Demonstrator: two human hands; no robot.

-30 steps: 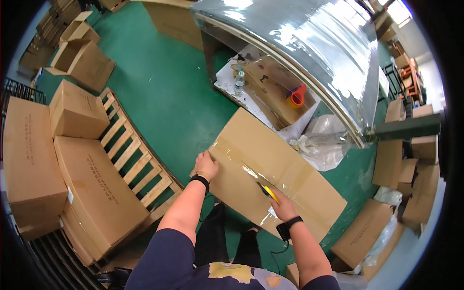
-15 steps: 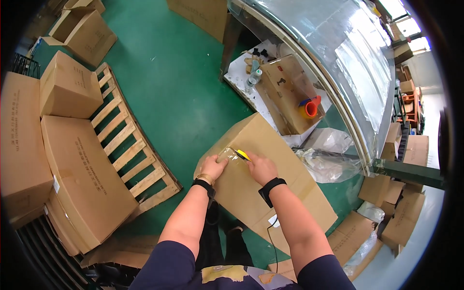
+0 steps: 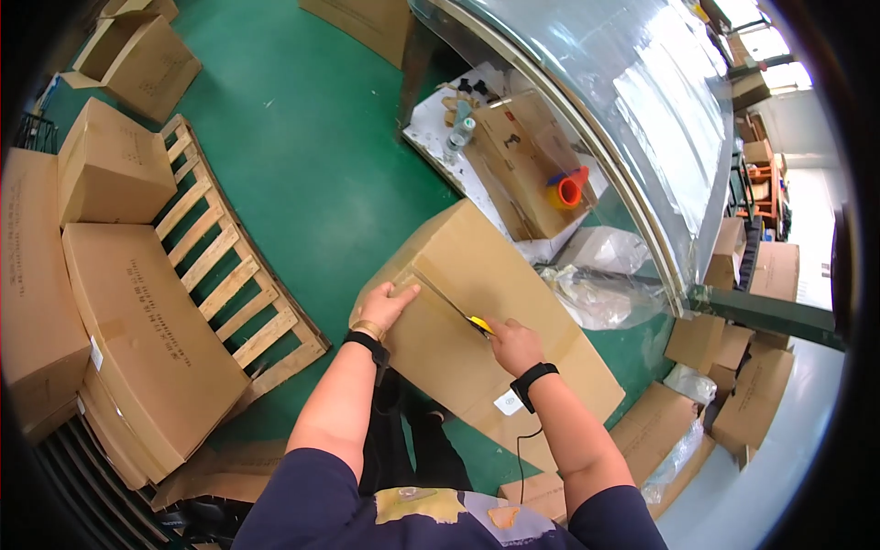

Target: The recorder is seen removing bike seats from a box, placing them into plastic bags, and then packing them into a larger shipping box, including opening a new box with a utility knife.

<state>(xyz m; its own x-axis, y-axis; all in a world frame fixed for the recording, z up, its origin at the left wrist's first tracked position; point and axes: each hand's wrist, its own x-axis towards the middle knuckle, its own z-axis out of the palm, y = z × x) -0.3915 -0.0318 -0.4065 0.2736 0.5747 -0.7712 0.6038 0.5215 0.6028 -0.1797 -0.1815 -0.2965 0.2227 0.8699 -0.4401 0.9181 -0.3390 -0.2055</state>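
Observation:
A long brown cardboard box (image 3: 477, 266) lies in front of me on the green floor, a taped seam running along its top. My left hand (image 3: 387, 302) presses flat on the box's near left end. My right hand (image 3: 513, 345) grips a yellow utility knife (image 3: 478, 323), its tip set on the seam near the middle of the box. Both wrists wear black bands.
A wooden pallet (image 3: 234, 275) and several stacked cardboard boxes (image 3: 137, 330) lie to the left. A plastic-covered table (image 3: 642, 119) stands ahead right, an open box (image 3: 518, 160) with an orange tape roll (image 3: 570, 188) under it. Plastic wrap (image 3: 600, 284) and more cartons (image 3: 733, 367) crowd the right.
My right hand has drawn the knife back along the seam from the left end toward the middle. The left hand stays pressed on the box's left end.

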